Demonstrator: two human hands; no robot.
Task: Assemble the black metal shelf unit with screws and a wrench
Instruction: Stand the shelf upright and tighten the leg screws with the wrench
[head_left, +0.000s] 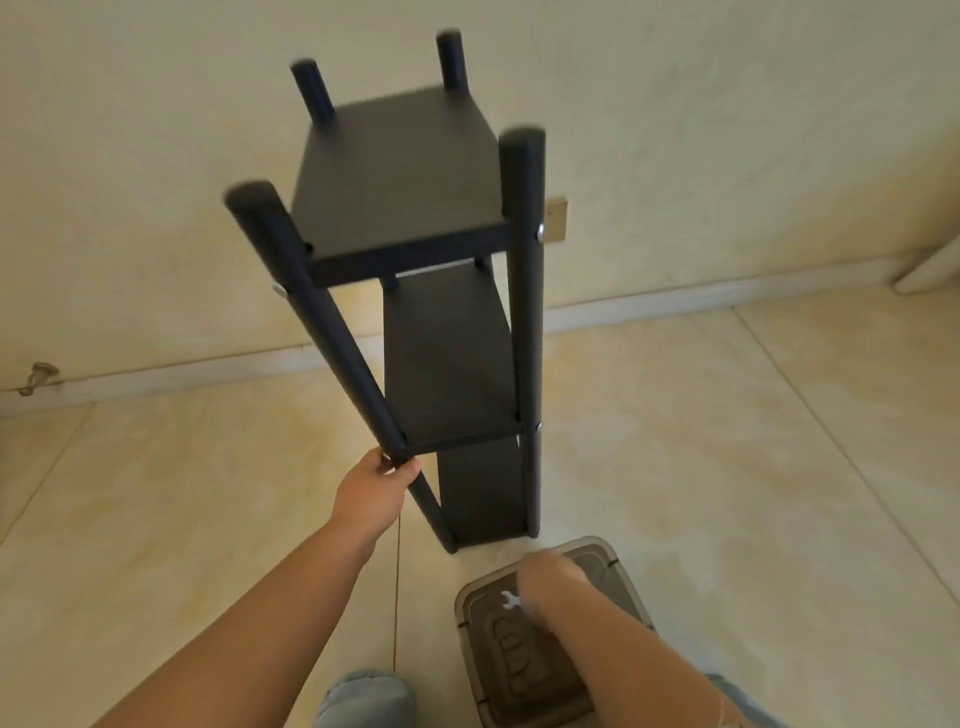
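While the left hand (375, 486) is gripping a post of the black shelf unit (415, 270), the right hand (550, 577) (blurred, grip unreadable) is hovering over a wrench (510, 600).

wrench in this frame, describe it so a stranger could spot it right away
Find the tall black shelf unit standing on the tiled floor, then drop to the translucent grey plastic box just in front of its base. The wrench lies on that box's lid, beside the blurred right hand. It is the only small, flat, silver-white thing there, with an open forked end.
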